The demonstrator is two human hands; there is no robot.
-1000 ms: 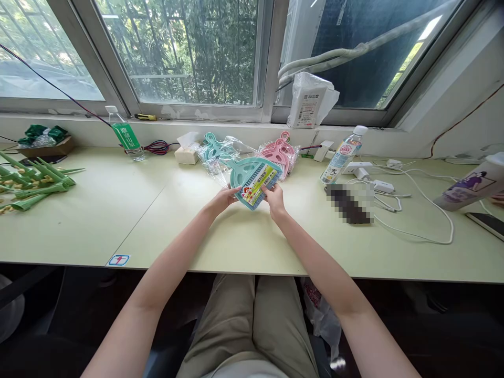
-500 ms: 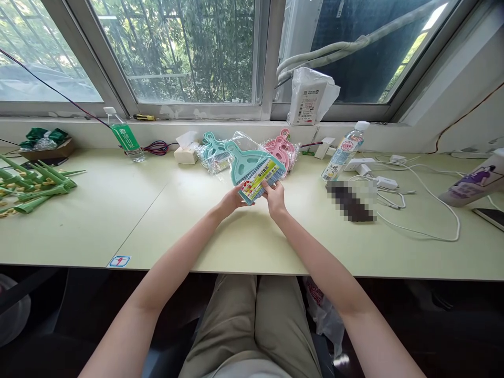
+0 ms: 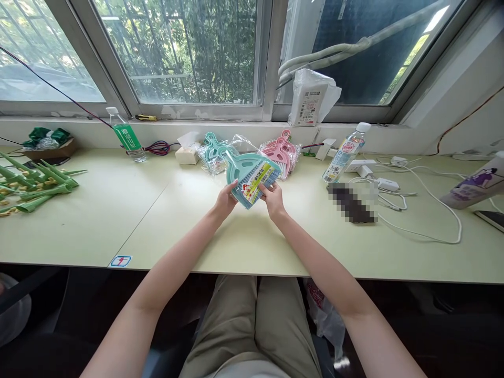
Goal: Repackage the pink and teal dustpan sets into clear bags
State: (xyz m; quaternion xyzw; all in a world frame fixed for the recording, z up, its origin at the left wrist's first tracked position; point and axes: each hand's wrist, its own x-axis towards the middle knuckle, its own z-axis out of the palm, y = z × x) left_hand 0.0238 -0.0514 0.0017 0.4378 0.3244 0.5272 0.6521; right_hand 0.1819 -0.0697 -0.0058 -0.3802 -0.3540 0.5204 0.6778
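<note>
A teal dustpan-and-brush set (image 3: pixel 246 170) in clear wrap, with a yellow-green label, is held tilted above the table (image 3: pixel 165 226). My left hand (image 3: pixel 227 199) grips its lower left edge, thumb on top. My right hand (image 3: pixel 272 199) pinches the lower right edge beside the label. Behind it on the left lies another wrapped teal set (image 3: pixel 212 149), partly hidden by the held one. A wrapped pink set (image 3: pixel 282 152) rests behind it on the right.
A green-labelled bottle (image 3: pixel 128 136), a tissue pack (image 3: pixel 188 149) and coiled wires stand along the back. Rightward are a drink bottle (image 3: pixel 346 152), white cables, a blurred dark item (image 3: pixel 352 202) and a purple-printed bottle (image 3: pixel 474 181). Green items (image 3: pixel 43 184) lie far left.
The held teal set has moved slightly left and toward me, its brush side tilted more upright. My left hand has shifted up along its left edge.
</note>
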